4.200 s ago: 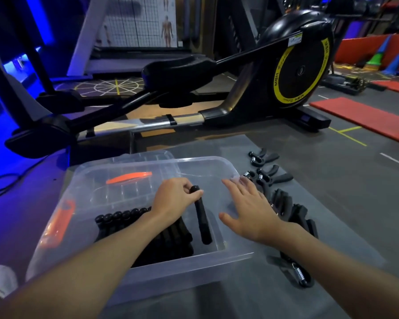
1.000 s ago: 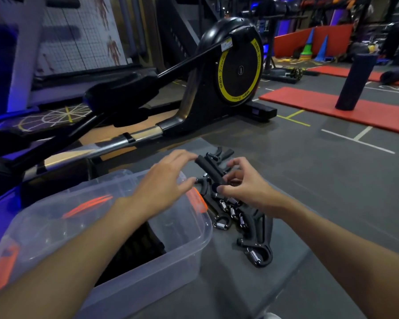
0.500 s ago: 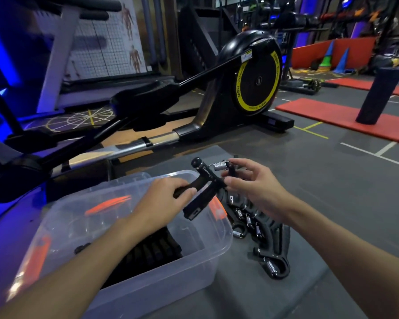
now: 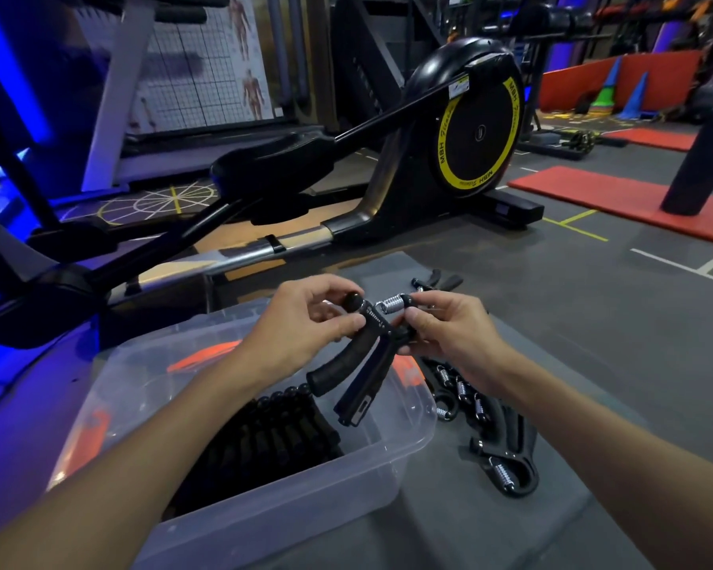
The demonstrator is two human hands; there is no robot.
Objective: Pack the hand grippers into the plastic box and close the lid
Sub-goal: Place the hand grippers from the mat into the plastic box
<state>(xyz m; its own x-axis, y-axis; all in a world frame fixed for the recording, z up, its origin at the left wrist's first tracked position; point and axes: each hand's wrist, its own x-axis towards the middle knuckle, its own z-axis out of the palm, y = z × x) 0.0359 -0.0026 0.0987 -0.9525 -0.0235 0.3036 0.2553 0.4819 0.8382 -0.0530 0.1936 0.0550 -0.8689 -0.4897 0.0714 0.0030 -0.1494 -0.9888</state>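
Head view — 2 hands [image 4: 301, 329] [image 4: 449, 333] hold 1 hand gripper [image 4: 357, 366] (over 1 box [image 4: 412, 436]).

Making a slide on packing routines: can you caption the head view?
Left hand and right hand hold one hand gripper over the clear plastic box; more grippers lie on the mat beside it.

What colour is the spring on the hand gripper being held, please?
Silver spring on the black hand gripper; head view.
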